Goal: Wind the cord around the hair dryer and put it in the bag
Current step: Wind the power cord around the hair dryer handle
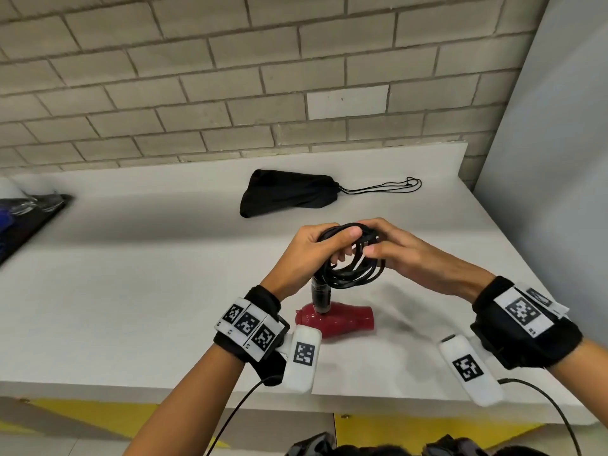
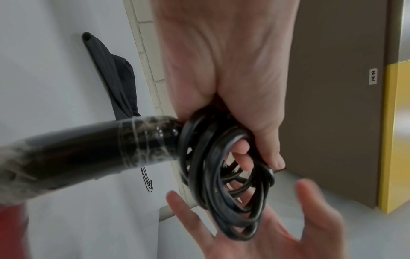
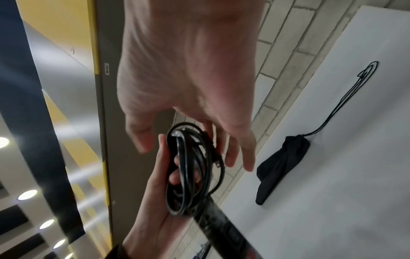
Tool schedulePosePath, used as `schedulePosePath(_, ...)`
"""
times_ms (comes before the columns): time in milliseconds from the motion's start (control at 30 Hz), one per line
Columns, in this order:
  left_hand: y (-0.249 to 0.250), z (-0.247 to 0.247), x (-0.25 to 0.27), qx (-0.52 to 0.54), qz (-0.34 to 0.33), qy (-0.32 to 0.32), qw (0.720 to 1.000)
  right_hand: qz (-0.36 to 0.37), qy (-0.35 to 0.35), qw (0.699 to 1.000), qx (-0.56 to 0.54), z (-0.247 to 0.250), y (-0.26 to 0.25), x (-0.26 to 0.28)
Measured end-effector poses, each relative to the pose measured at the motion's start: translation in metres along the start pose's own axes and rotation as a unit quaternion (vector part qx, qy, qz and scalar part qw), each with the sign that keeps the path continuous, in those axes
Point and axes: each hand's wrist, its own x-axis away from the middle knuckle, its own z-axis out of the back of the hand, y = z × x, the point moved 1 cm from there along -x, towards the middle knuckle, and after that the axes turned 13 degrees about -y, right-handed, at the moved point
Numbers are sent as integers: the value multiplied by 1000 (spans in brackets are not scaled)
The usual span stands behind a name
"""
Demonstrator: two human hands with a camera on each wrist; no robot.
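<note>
- Gripping the coiled cord (image 1: 350, 258) at the top of the handle (image 1: 320, 296), the left hand (image 1: 311, 250) has thumb and fingers curled round the loops; the right hand (image 1: 399, 248) sits against the far side of the coil, fingers spread and relaxed in both wrist views, clamping nothing that can be seen.
- Location: the hair dryer (image 1: 339, 319) stands on the white counter (image 1: 131, 291), its red barrel down and touching the surface, directly below the hands.
- Step in hand, as judged: gathering the loops and securing the free end; the coil hangs at the handle's end rather than round the body.
- Recommended practice: keep the left hand's hold firm so the loops do not spring open; use the right hand to draw the loops tight and tuck the plug end under; steady the barrel against rolling.
- Orientation: the barrel's long axis lies left to right along the counter, narrower end to the left; the handle rises upright from it towards the hands.
- The black drawstring bag (image 1: 286, 194) lies well apart behind, mouth cinched to the right, drawstring (image 1: 391, 185) trailing rightwards; it needs opening before insertion.
</note>
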Motion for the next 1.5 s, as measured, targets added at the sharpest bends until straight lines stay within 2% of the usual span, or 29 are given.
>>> schedulePosePath(67, 1, -2, 1, -19, -4, 4, 1000, -7, 51, 998, 39, -9, 3, -1)
schedulePosePath(133, 0, -3, 1, -38, -8, 22, 999, 15, 128, 991, 28, -14, 8, -5)
schedulePosePath(167, -1, -4, 1, -48, -13, 39, 998, 23, 139, 990, 18, -16, 9, -6)
schedulePosePath(233, -1, -6, 2, -66, -27, 64, 995, 25, 128, 991, -1, -16, 13, -7)
schedulePosePath(333, 1, -12, 4, -89, -41, 68, 993, 14, 104, 994, -32, -14, 13, -4)
schedulePosePath(433, 2, -13, 7, -102, -42, 69, 992, 10, 124, 992, -31, -14, 10, -3)
schedulePosePath(500, 1, -13, 8, -123, -47, 66, 989, 8, 142, 989, -47, -14, 10, -3)
schedulePosePath(600, -2, -10, 9, -175, -47, 55, 982, 7, 133, 988, -74, -18, 9, -4)
schedulePosePath(733, 1, -8, 10, -159, -32, 35, 986, 3, 114, 984, -137, -25, 4, -8)
schedulePosePath(866, -2, -12, 11, -143, -49, 58, 987, -26, 61, 990, -124, -21, 1, -4)
schedulePosePath(966, -4, -19, 10, -127, -53, 41, 990, -72, 6, 989, -131, -13, -1, 1)
schedulePosePath(1100, -6, -24, 6, -82, -56, 34, 994, -107, -35, 973, -203, -12, -1, 3)
schedulePosePath(1200, -7, -22, 6, -52, -53, 19, 997, -84, -18, 960, -267, -16, 7, 3)
schedulePosePath(1366, -11, -23, 3, -47, -25, -21, 998, -61, -1, 985, -162, -26, 17, 10)
schedulePosePath(1500, -12, -28, 3, -36, -21, -15, 999, 8, 78, 986, -148, -36, 23, 10)
